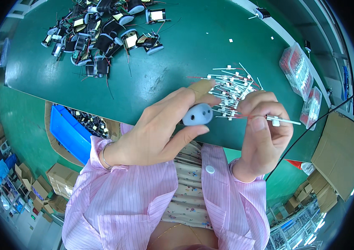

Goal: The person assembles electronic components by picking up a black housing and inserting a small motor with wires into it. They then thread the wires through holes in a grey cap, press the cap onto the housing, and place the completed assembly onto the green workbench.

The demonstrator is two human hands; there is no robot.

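Missing the hole looks like the easiest way to mess this up, if that red wire (247, 116) is headed for the grey cap (198, 115). It's skinny and looks bendy, so a push that's off-line could just fold it against the cap's face. Also, the pile of white leads (232, 89) sits out at about 2 o'clock from the cap, near both hands, so a knuckle could snag one and drag a few along. Black cable (335, 109) crosses at 3 o'clock, past the white lead (276, 120) being held; might catch the back end, though I can't judge the depth.

Grip-wise: left hand (150, 129) has the cap near the middle of the view, thumb at its 6 o'clock edge and fingers curled round the top, clamped just enough to leave the holes facing up. Squeeze lopsided and I reckon it could twist. Right hand (265, 135), over at 4 o'clock, has thumb and forefinger pinched together on the lead, red end pointing to 9 o'clock, white end sticking out toward 3. Wire and cap aren't touching, far as I can see.
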